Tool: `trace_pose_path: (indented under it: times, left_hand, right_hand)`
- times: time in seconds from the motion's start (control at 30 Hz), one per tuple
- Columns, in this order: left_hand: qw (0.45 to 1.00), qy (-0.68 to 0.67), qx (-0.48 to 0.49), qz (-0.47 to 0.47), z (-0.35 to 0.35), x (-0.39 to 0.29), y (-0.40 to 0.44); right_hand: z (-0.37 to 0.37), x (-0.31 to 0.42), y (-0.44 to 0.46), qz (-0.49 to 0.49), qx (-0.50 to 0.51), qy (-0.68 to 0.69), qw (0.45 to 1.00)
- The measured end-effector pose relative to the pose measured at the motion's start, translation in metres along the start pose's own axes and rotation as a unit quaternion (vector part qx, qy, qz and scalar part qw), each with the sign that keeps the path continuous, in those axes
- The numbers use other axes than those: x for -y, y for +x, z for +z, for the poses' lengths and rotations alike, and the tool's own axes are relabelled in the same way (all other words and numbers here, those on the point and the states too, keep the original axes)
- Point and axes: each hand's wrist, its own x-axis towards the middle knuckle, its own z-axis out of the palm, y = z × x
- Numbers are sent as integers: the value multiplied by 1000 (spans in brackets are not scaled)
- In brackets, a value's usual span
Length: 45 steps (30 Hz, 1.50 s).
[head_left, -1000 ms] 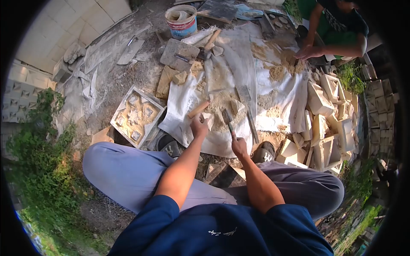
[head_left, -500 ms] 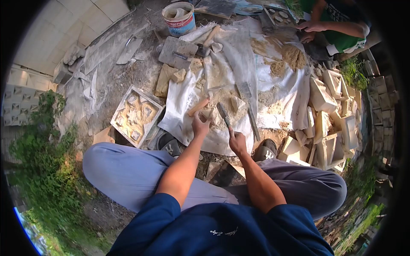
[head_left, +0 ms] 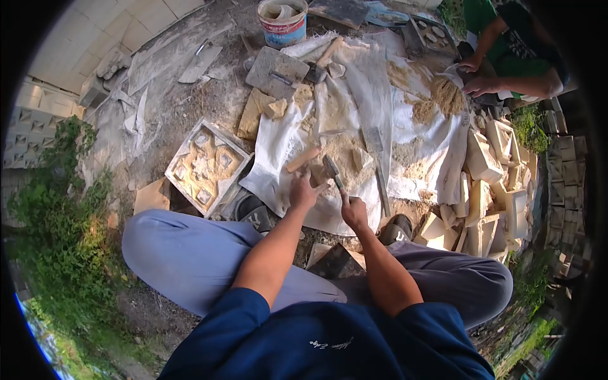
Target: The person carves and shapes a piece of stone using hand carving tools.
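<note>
My left hand [head_left: 304, 192] reaches down over the white sacking [head_left: 272, 168], fingers and thumb apart around a pale chunk of stone [head_left: 319, 175] that is partly hidden. Just beyond its fingertips lies a tan wooden handle [head_left: 303, 159]. My right hand [head_left: 354, 213] is closed round the grip of a hand tool with a narrow, dark flat blade [head_left: 331, 166]; the blade points away from me, close to the stone. Right of it rest a pale stone lump [head_left: 362, 159] and a long flat metal tool [head_left: 383, 188].
A framed mould [head_left: 239, 150] with pale contents sits at left. Farther off are a hammer [head_left: 322, 66], a trowel-like plate [head_left: 273, 73] and a bucket [head_left: 282, 31]. Cut blocks [head_left: 484, 158] are piled at right. A co-worker's hands [head_left: 481, 82] are by a sand heap [head_left: 447, 96].
My view has shifted, so the surroundings sit slightly right. My left hand's thumb has spread farther from its fingers. The right hand keeps its tool. The co-worker's hands have moved apart.
</note>
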Motion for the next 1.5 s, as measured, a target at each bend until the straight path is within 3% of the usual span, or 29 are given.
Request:
trace_pose_path:
  times: [0.07,0.17,0.27,0.33,0.4,0.67,0.73,0.77,0.87,0.93,1.03,1.13,1.17,1.27,1.37,1.47,1.5]
  left_hand:
    - [1000,14,-7,0,5,4,-2]
    - [999,36,-8,-15,4,4,0]
    - [998,37,23,-45,-8,-8,-2]
    - [997,33,42,-57,-11,-13,0]
    - [994,68,59,-62,-10,-14,3]
    - [992,109,50,-45,-5,-8,4]
    - [992,106,59,-42,-8,-10,4]
    - [991,103,71,-41,-8,-11,5]
    - [987,126,87,-47,-9,-9,8]
    - [990,114,79,-26,-2,-1,7]
    - [993,100,68,-9,0,3,9]
    - [991,89,92,-35,-14,-12,8]
    - [988,79,115,-64,-20,-18,8]
    - [984,86,136,-77,-22,-19,10]
    - [992,99,79,-23,6,7,12]
    - [988,89,115,-52,-1,-1,12]
    - [988,87,113,-52,-7,-7,11]
  right_hand:
    - [-5,13,-3,-16,-10,-6,1000]
    - [-6,32,-10,-89,-87,134,983]
    - [6,15,-13,-118,-106,90,983]
    - [9,-2,-9,-22,1,-34,999]
    - [7,0,-5,6,-3,-26,1000]
    - [3,19,-2,-106,-92,116,983]
    - [10,-3,0,-13,-28,-32,999]
    - [7,-8,2,26,6,-27,999]
    - [0,1,11,42,-20,-10,999]
    - [-8,17,6,41,-21,21,999]
    - [-6,28,0,-69,-86,142,984]
    - [14,-7,-3,-45,-63,40,996]
    - [17,-15,-2,-11,-10,-12,1000]
    - [4,-1,0,16,-3,3,1000]
    - [-2,22,-2,-32,-55,39,997]
    - [5,22,-10,-93,-92,143,981]
    - [4,18,-15,-55,-66,98,991]
